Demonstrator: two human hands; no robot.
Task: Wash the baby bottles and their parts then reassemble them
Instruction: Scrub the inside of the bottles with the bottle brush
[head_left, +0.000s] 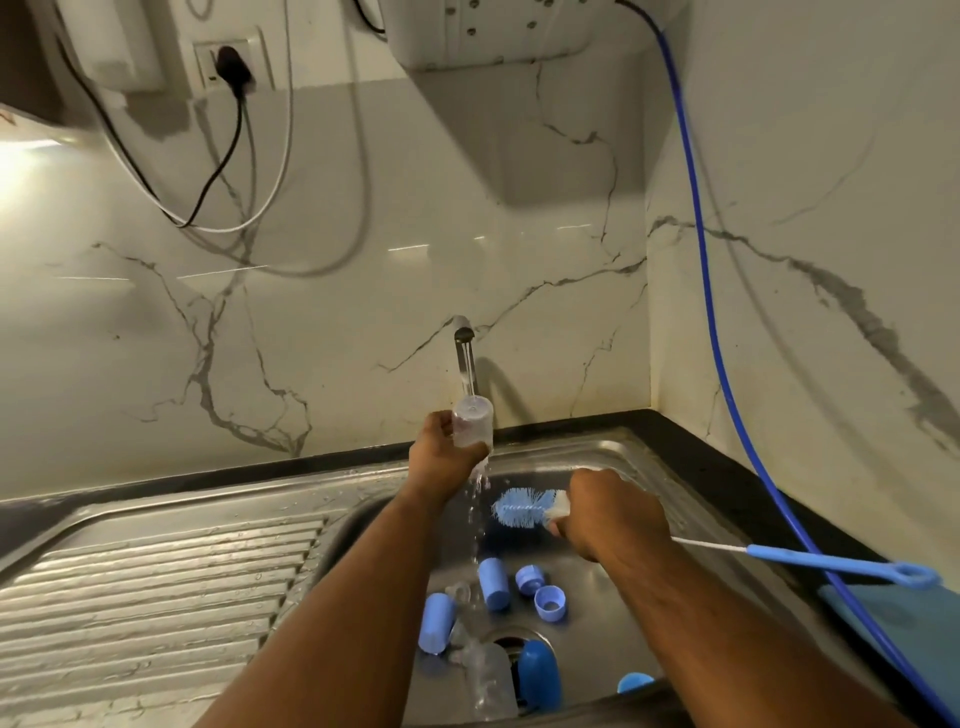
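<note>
Your left hand (441, 460) holds the clear plastic bottle (472, 422) under the metal tap (464, 353). To its right, your right hand (613, 514) holds the blue bristle brush (522, 508). Blue plastic caps (492, 583) lie in the steel sink (587, 623) beneath them.

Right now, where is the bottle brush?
Head view, right of centre above the sink: the right hand grips the bottle brush behind its bristles, right of the left hand's clear bottle.

Before you: a steel sink (618, 457) set in a black counter (727, 470), with its ribbed drainboard (156, 587) at your left. On the basin floor lie a left pale blue cap (437, 622), a middle pale blue cap (493, 583), a far blue ring (530, 578), a near blue ring (550, 603), and, by the drain (506, 638), a clear bottle (488, 673) and a dark blue cap (540, 674).
</note>
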